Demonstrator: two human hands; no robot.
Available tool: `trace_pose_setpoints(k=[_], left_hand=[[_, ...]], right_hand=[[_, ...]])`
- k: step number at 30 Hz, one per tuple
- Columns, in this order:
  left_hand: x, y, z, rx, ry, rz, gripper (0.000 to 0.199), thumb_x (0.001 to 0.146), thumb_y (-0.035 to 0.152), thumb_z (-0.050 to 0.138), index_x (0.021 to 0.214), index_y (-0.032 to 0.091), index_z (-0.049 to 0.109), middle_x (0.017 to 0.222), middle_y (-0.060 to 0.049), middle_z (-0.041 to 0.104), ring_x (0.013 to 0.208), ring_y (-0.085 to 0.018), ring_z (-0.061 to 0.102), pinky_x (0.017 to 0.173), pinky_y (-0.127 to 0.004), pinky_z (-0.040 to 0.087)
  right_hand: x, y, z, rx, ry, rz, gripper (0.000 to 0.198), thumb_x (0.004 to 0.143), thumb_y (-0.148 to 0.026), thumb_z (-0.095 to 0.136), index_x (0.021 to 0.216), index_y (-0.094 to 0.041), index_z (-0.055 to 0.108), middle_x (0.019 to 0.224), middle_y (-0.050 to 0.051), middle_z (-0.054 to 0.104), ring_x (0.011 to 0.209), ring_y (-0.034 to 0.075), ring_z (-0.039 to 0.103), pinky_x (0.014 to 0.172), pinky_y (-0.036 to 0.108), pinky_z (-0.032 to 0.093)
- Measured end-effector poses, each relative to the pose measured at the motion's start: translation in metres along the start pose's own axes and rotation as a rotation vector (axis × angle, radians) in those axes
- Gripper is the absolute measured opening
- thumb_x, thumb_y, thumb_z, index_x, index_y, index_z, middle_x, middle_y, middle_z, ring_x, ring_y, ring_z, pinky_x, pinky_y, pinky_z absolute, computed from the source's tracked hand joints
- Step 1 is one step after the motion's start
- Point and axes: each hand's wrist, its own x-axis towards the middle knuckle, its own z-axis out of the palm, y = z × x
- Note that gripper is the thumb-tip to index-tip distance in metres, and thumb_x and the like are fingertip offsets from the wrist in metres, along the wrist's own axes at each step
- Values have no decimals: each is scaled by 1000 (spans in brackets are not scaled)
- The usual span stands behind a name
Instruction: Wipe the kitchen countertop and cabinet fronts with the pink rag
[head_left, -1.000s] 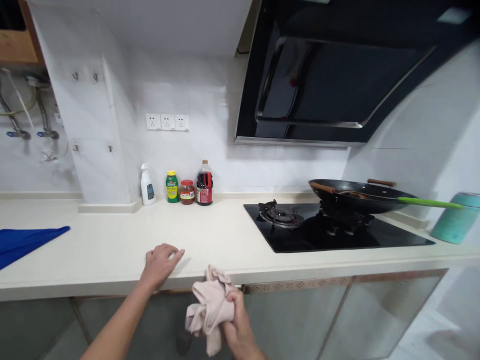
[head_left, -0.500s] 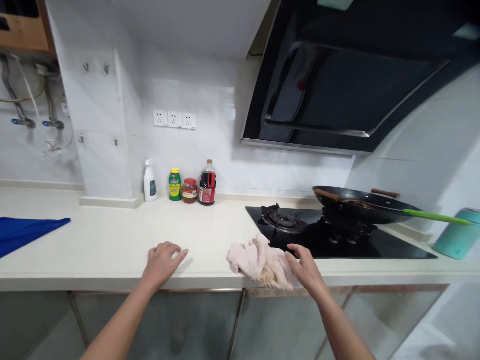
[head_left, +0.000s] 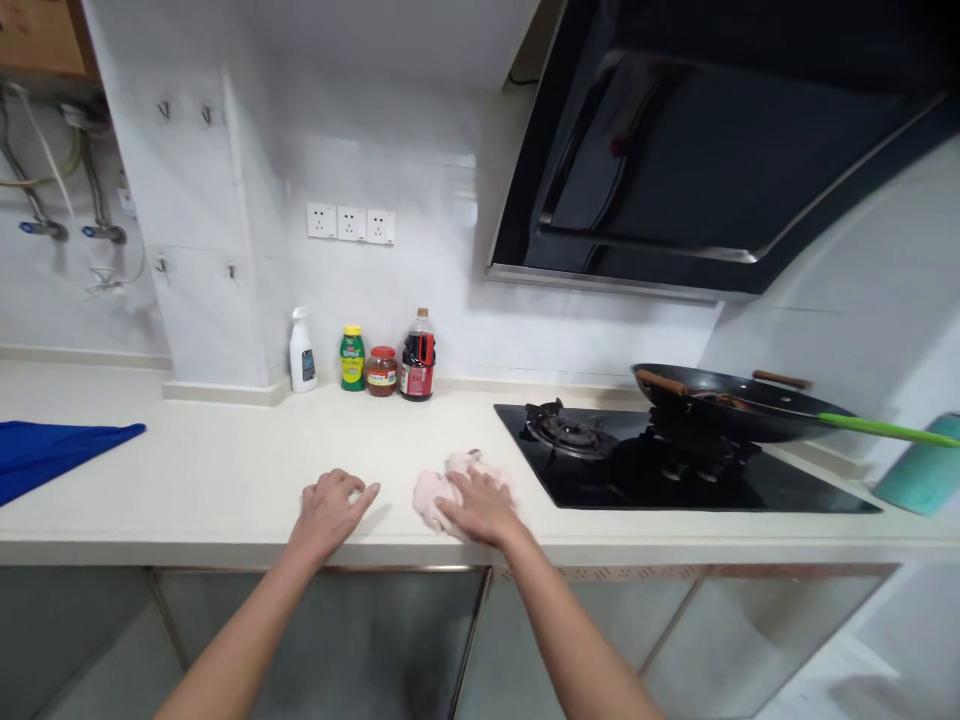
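My right hand [head_left: 480, 505] presses down on a pale pink cloth [head_left: 433, 498], its fingers curved over the bunched fabric. The cloth lies crumpled on the white countertop [head_left: 247, 480], just left of the black gas stove [head_left: 600, 480]; part of it is hidden under the hand and blurred. My left hand [head_left: 330, 512] rests on the counter near the front edge, to the left of the cloth. Its fingers are bent and the thumb stands apart, with nothing visible in them.
Along the back wall stand a white spray bottle [head_left: 302, 355], a green bottle [head_left: 352, 360], a red-lidded jar [head_left: 382, 373] and a dark sauce bottle [head_left: 418, 360]. A wok [head_left: 750, 405] with a green-handled utensil [head_left: 885, 428] sits on the stove. Blue fabric [head_left: 60, 450] lies at left.
My right hand has moved left and come down onto the pink cloth, which has shifted left, away from the stove and the counter's front edge. My left hand stays in place.
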Motion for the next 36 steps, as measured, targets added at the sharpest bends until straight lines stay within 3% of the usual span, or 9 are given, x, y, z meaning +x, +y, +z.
trace_pose_setpoints(k=[4,7,13,17,21,26,29,32,36], left_hand=[[0,-1,-4,-10,16,-29,41,96,54,45,95,24,72,112,-7,71,119,-28,59,103,-45,38],[1,-2,-8,-12,11,-74,40,96,51,44,93,23,72,109,-7,73,115,-26,61,102,-43,39],[3,-6,-10,5,-7,-128,43,96,52,40,92,23,73,110,-7,75,115,-26,61,101,-42,39],[4,-5,-10,14,-17,-135,48,96,53,37,92,23,73,110,-8,75,116,-27,61,101,-43,39],[4,-3,-10,23,-35,-103,49,95,56,37,90,24,74,108,-7,75,115,-29,61,100,-44,39],[3,1,-7,12,-17,-62,47,95,56,39,93,24,73,109,-6,75,115,-28,61,103,-45,37],[1,3,-5,-10,7,-46,47,95,57,39,93,24,72,111,-7,74,117,-28,60,104,-46,36],[-1,4,-4,-41,22,-33,46,95,59,41,93,25,72,111,-6,74,117,-27,60,105,-46,35],[-2,3,-3,-81,28,-26,46,95,61,42,95,26,72,111,-6,73,118,-28,59,106,-47,35]], right_hand=[[4,-61,25,6,-27,-358,86,82,-85,53,153,-40,40,167,9,27,151,42,24,117,71,16],[-9,-87,49,-34,152,-598,81,82,-74,67,150,-37,42,156,11,43,142,38,39,113,65,31],[-30,-60,74,-179,465,-709,64,83,-54,78,137,-31,53,144,11,53,126,34,51,98,51,46],[-41,11,83,-153,674,-768,49,87,-37,75,132,-31,57,145,10,53,132,33,47,101,49,43],[-62,135,77,-142,809,-774,34,93,-22,66,124,-32,60,147,8,52,141,29,41,110,52,37],[-90,299,42,-204,767,-546,37,87,-34,68,122,-25,59,138,16,57,128,32,54,104,52,44],[-96,338,30,-247,752,-397,46,83,-45,69,121,-21,60,131,19,60,121,36,58,99,52,47],[-91,308,34,-301,757,-347,47,81,-43,71,121,-21,60,131,19,60,123,38,56,98,52,48],[-75,190,54,-307,668,-369,54,74,-26,78,125,-24,60,134,15,59,127,36,53,99,49,47]])
